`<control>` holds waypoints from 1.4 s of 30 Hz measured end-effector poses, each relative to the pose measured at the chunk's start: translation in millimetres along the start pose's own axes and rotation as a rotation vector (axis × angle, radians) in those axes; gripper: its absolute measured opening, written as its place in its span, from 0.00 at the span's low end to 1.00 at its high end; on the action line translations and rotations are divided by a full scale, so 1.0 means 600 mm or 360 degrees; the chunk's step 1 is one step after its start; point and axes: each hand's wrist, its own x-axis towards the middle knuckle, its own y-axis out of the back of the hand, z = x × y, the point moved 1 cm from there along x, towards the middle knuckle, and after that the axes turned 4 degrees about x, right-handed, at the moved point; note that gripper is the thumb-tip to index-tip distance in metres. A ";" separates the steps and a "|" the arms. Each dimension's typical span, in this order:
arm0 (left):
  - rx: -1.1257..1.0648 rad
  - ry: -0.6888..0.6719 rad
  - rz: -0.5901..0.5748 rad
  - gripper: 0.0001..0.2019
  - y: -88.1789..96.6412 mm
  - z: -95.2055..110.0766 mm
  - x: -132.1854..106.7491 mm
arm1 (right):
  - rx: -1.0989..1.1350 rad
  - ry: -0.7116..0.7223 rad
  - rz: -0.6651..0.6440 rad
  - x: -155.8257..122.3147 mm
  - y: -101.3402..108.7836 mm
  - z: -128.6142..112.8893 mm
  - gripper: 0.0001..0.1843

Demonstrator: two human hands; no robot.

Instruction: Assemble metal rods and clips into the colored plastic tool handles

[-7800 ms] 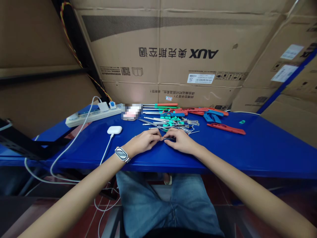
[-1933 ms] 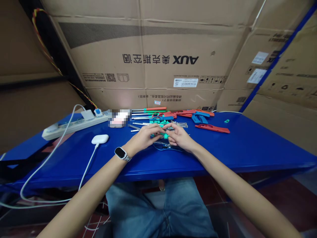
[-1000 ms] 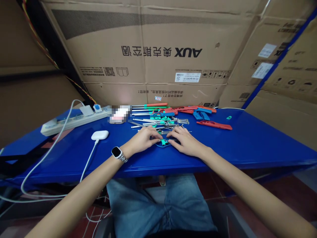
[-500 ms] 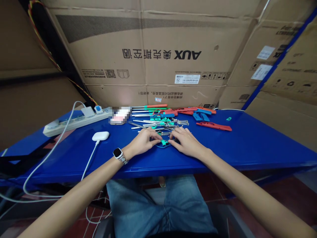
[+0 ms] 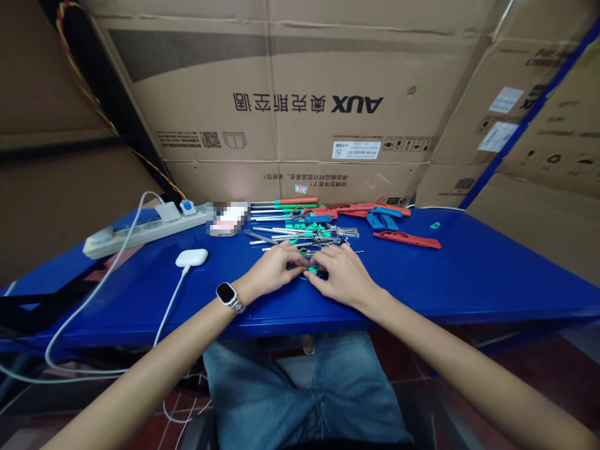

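Note:
Fingertips bent inward, my left hand (image 5: 279, 267) pinches at the left side of a small green plastic lighter part (image 5: 312, 269) near the table's front. My right hand (image 5: 344, 272) closes on the same part from the right, its thumb almost meeting the left thumb. Fingers cover most of the part and whatever lies under it. Just beyond the hands lie several metal lighter tubes (image 5: 293, 236) with green pieces and thin wires. Behind these, red lighter casings (image 5: 354, 208) and a blue casing (image 5: 380, 220) are heaped. One red casing half (image 5: 407, 239) lies apart on the right.
A phone-like device (image 5: 228, 220), partly pixelated, rests left of the tubes. White power strip (image 5: 145, 230) and a white case (image 5: 192, 257) with a cable occupy the left side. A loose green piece (image 5: 435, 225) lies far right. Cardboard (image 5: 300, 69) walls the table's back.
My right hand has shifted left, its fingertips closing in on the left hand's. The green part is now more covered. My left hand has barely moved.

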 end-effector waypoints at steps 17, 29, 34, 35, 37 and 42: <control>0.0474 -0.0309 -0.0136 0.11 0.010 0.004 -0.019 | 0.0038 -0.0263 -0.0109 0.011 -0.003 -0.001 0.05; 0.0501 -0.0317 -0.0098 0.11 0.009 0.006 -0.019 | -0.0001 -0.0177 -0.0084 0.009 -0.013 0.005 0.08; 0.0532 -0.0309 -0.0106 0.11 0.011 0.009 -0.019 | 0.0008 -0.0159 -0.0073 0.011 -0.018 0.008 0.07; 0.0536 -0.0310 -0.0110 0.11 0.011 0.008 -0.019 | 0.0009 -0.0142 -0.0086 0.011 -0.017 0.009 0.07; 0.0538 -0.0313 -0.0111 0.11 0.011 0.007 -0.018 | 0.0024 -0.0097 -0.0123 0.013 -0.013 0.011 0.05; 0.0503 -0.0290 -0.0120 0.10 0.009 0.002 -0.019 | 0.0041 0.0014 -0.0216 0.013 -0.002 0.017 0.07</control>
